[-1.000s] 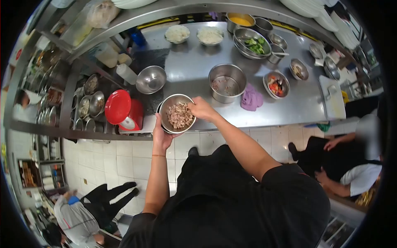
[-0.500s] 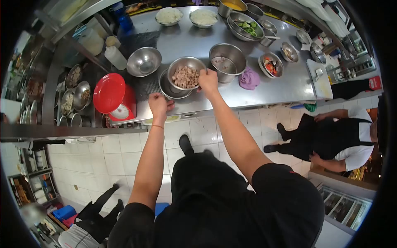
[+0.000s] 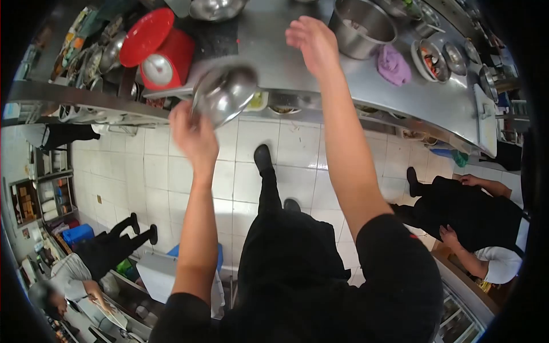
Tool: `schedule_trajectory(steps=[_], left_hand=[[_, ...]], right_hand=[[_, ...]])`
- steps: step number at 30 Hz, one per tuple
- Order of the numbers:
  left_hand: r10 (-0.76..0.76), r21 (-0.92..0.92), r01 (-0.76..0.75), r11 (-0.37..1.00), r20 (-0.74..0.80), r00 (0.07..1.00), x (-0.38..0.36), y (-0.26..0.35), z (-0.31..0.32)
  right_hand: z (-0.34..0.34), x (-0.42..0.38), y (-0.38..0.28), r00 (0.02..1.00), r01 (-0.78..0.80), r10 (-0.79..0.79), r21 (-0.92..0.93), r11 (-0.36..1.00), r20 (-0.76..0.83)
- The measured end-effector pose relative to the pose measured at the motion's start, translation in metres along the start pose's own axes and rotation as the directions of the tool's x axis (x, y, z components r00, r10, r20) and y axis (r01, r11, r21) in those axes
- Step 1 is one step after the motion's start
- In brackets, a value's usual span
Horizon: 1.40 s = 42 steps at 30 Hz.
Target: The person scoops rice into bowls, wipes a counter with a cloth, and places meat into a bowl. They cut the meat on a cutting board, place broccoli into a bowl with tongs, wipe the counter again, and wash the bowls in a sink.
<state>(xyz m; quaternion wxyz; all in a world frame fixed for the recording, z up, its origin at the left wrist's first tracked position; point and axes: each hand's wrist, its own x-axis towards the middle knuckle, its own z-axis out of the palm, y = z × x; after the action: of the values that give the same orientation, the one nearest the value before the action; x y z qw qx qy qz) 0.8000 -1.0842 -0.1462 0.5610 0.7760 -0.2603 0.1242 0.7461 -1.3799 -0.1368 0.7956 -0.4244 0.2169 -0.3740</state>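
My left hand (image 3: 193,136) grips a shiny metal bowl (image 3: 227,94) by its rim. The bowl is tilted and smeared by motion, just off the counter's front edge and below the red scale (image 3: 166,63). No food shows in it. Over the steel counter (image 3: 269,57), my right hand (image 3: 313,46) is raised with its fingers stretched out, holding nothing. Right of that hand stands a deep steel pot (image 3: 363,34) with a little residue inside. A purple cloth (image 3: 393,64) lies beside the pot.
Another metal bowl (image 3: 217,8) sits at the top edge. To the right is a bowl of red and dark pieces (image 3: 432,60). One person in a dark apron (image 3: 466,214) stands at right; another person (image 3: 103,251) is at lower left. Shelf containers (image 3: 283,108) sit under the counter edge.
My left hand has taken up a metal bowl and moved it off the counter toward me. My right hand has let go of the meat bowl, now out of view. The camera view has shifted.
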Motion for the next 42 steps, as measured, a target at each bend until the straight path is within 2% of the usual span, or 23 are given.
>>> schedule_trajectory(steps=[1,2,4,5,6,7,8,9,10,12,14,17,20,21,22,24,26,28,30,33,36,38,42], left_hand=[[0.134,0.208,-0.122,0.97,-0.044,0.99,-0.028,-0.001,-0.029],[0.254,0.435,-0.265,0.861,0.083,0.964,-0.055,-0.031,-0.056],[0.165,0.413,-0.199,0.889,0.119,0.979,-0.109,-0.085,-0.084],[-0.121,0.44,0.073,0.895,0.081,0.989,-0.134,-0.113,-0.096],[-0.391,0.448,0.334,0.829,0.038,0.92,-0.149,-0.133,-0.102],[-0.41,0.445,0.348,0.825,0.047,0.911,-0.155,-0.142,-0.105],[-0.437,0.346,0.395,0.851,0.05,0.898,-0.158,-0.146,-0.1],[-0.467,0.237,0.444,0.864,0.05,0.883,-0.159,-0.149,-0.091],[-0.489,0.222,0.465,0.857,0.065,0.87,-0.158,-0.15,-0.082],[-0.682,0.234,0.647,0.726,0.124,0.72,-0.156,-0.151,-0.069],[-0.672,0.17,0.65,0.741,0.167,0.722,-0.165,-0.162,-0.055],[-0.661,0.066,0.682,0.729,0.326,0.676,-0.178,-0.159,-0.006],[-0.753,0.007,0.854,0.521,0.475,0.456,-0.197,-0.147,0.04],[-0.743,0.078,0.841,0.535,0.517,0.425,-0.202,-0.143,0.057],[-0.745,0.039,0.888,0.458,0.562,0.36,-0.205,-0.128,0.076],[-0.698,0.053,0.887,0.46,0.638,0.324,-0.212,-0.111,0.11],[-0.656,0.038,0.878,0.476,0.681,0.326,-0.222,-0.096,0.151],[-0.612,0.011,0.873,0.488,0.718,0.333,-0.23,-0.077,0.189],[-0.602,-0.024,0.912,0.409,0.744,0.29,-0.231,-0.054,0.223],[-0.593,-0.112,0.907,0.407,0.723,0.355,-0.238,-0.029,0.264],[-0.635,-0.102,0.918,0.382,0.692,0.342,-0.236,-0.006,0.278],[-0.637,-0.157,0.91,0.383,0.668,0.384,-0.245,-0.002,0.282],[-0.667,-0.24,0.906,0.349,0.615,0.42,-0.249,0.011,0.286]], right_hand=[[-0.012,-0.048,0.009,0.99,-0.036,0.029,0.042,0.998,0.139],[-0.024,-0.089,0.022,0.958,-0.075,0.05,0.081,0.994,0.283],[-0.062,-0.149,0.073,0.833,-0.371,0.394,-0.136,0.919,0.388],[-0.068,-0.165,0.108,0.867,-0.289,0.41,-0.385,0.876,0.282],[-0.068,-0.175,0.14,0.904,-0.203,0.387,-0.616,0.761,0.18],[-0.071,-0.168,0.167,0.927,0.009,0.261,-0.713,0.702,0.269],[-0.079,-0.152,0.187,0.921,0.213,0.146,-0.781,0.587,0.361],[-0.076,-0.139,0.191,0.941,0.213,0.101,-0.798,0.563,0.322],[-0.069,-0.124,0.187,0.954,0.216,0.058,-0.811,0.543,0.293],[-0.074,-0.108,0.174,0.963,0.269,-0.133,-0.871,0.41,0.235],[-0.097,-0.109,0.162,0.97,0.233,-0.157,-0.885,0.402,0.184],[-0.139,-0.128,0.129,0.968,0.177,-0.235,-0.911,0.373,0.092],[-0.209,-0.138,0.1,0.938,0.113,-0.344,-0.914,0.389,-0.031],[-0.237,-0.131,0.083,0.911,0.077,-0.411,-0.963,0.257,-0.037],[-0.265,-0.121,0.07,0.881,0.025,-0.471,-0.992,0.126,-0.038],[-0.307,-0.072,0.042,0.921,-0.05,-0.388,-0.997,-0.059,-0.024],[-0.352,-0.02,0.027,0.98,0.159,-0.073,-0.949,-0.272,0.185],[-0.365,0.012,0.036,0.977,0.203,0.139,-0.91,-0.361,0.163],[-0.366,0.024,0.056,0.971,0.195,0.209,-0.886,-0.42,0.115],[-0.366,0.029,0.054,0.955,0.228,0.266,-0.893,-0.387,0.129],[-0.364,0.031,0.028,0.933,0.266,0.317,-0.923,-0.277,0.173],[-0.362,0.031,0.021,0.909,0.299,0.361,-0.929,-0.219,0.208],[-0.352,0.03,0.049,0.862,0.412,0.414,-0.881,-0.231,0.294]])
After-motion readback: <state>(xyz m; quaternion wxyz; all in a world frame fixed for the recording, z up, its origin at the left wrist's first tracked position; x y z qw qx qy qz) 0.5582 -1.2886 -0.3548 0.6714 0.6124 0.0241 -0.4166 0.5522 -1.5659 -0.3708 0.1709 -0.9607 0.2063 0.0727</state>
